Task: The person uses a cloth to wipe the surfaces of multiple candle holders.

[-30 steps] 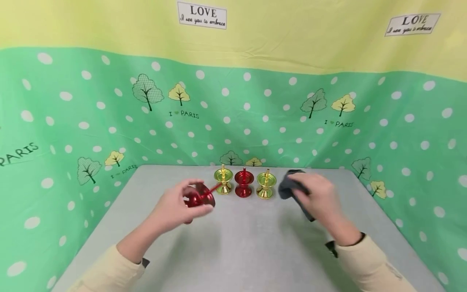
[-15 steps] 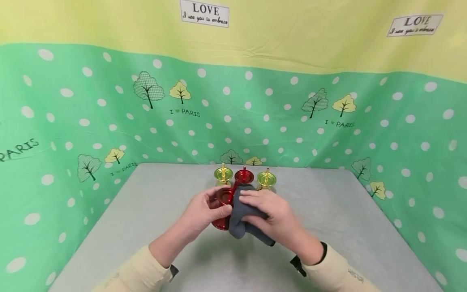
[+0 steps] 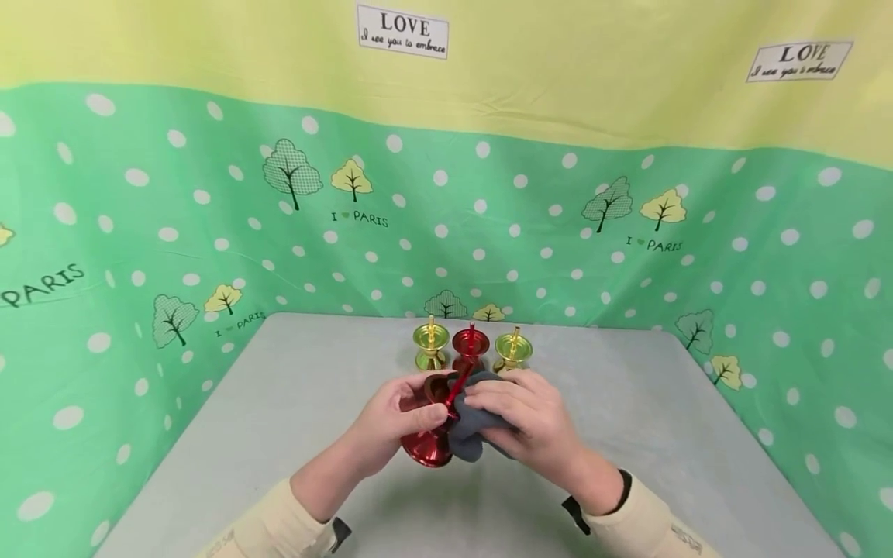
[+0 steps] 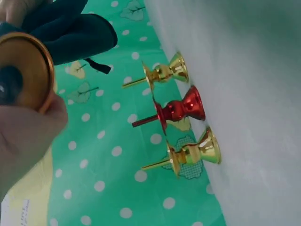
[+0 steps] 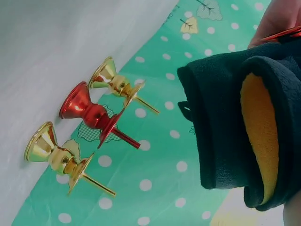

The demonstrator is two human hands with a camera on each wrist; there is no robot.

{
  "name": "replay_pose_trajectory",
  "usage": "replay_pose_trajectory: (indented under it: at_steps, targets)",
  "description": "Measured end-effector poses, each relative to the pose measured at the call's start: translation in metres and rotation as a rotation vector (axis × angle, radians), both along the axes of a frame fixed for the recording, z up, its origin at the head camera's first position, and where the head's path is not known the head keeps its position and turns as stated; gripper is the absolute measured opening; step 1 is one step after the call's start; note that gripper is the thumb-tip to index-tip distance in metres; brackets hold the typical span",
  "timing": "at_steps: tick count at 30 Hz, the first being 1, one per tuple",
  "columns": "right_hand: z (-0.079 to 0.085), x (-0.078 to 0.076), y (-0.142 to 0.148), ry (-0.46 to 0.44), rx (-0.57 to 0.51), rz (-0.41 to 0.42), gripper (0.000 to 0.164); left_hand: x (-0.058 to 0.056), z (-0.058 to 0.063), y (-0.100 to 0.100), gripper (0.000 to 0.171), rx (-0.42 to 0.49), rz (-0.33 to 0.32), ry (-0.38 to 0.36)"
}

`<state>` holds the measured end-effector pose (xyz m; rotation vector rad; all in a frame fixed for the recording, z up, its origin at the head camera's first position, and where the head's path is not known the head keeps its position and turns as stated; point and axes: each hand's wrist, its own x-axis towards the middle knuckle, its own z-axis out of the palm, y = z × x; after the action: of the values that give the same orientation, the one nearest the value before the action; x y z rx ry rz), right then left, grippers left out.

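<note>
My left hand (image 3: 391, 422) grips a shiny red candle holder (image 3: 429, 449) above the table, its spike tilted up to the right. In the left wrist view the round base (image 4: 29, 52) of this holder faces the camera and looks orange. A dark grey cloth (image 3: 469, 435) is bunched in my right hand (image 3: 537, 418) and lies against the right side of the held holder, hiding part of it. Folded over, the cloth shows a yellow inner side (image 5: 261, 136) in the right wrist view.
Behind the hands stand a gold holder (image 3: 431, 358), a red holder (image 3: 470, 341) and another gold holder (image 3: 513, 353) in a row, upright on the grey table (image 3: 335, 341). A green dotted curtain (image 3: 481, 232) hangs along the table's back and sides.
The hands have come together from either side, bringing the cloth onto the red candle holder. Since half a second ago both have moved slightly lower in view. The standing holders stay put.
</note>
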<state>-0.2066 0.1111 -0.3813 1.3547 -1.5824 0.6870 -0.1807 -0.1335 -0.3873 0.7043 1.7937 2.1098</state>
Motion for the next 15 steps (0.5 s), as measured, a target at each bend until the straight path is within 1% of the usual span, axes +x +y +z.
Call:
replay_pose_trajectory:
  at_steps: [1,2,3,5,7,9,10,12,13,15]
  targets:
    - [0.000,0.001,0.001,0.013,0.002,-0.005,0.027,-0.001,0.000,-0.001,0.058,0.006,-0.026,0.002]
    - [0.000,0.002,0.001,0.019,0.003,-0.020,0.027,-0.002,-0.001,-0.001,0.055,0.001,-0.036,0.002]
    - [-0.001,0.002,0.001,0.020,0.003,-0.047,0.027,-0.003,-0.001,-0.001,0.056,-0.016,-0.025,-0.003]
    - [-0.003,0.005,0.001,0.023,0.001,-0.128,0.027,-0.004,-0.002,0.001,0.057,-0.074,0.025,-0.010]
    - [-0.004,0.009,-0.002,0.031,-0.004,-0.216,0.026,-0.004,-0.002,0.005,0.060,-0.141,0.099,-0.015]
    - [-0.004,0.012,-0.005,0.048,-0.008,-0.273,0.026,-0.002,-0.002,0.007,0.064,-0.163,0.164,-0.027]
    - [-0.003,0.013,-0.007,0.064,-0.010,-0.280,0.025,-0.001,-0.002,0.007,0.064,-0.153,0.173,-0.019]
    - [-0.001,0.014,-0.011,0.088,-0.019,-0.255,0.022,0.000,-0.003,0.004,0.065,-0.111,0.168,-0.003]
    - [0.000,0.014,-0.011,0.087,-0.022,-0.229,0.022,0.000,-0.003,0.002,0.065,-0.081,0.153,0.014]
    - [0.001,0.012,-0.011,0.076,-0.035,-0.162,0.022,0.001,-0.003,-0.002,0.066,-0.028,0.100,0.058]
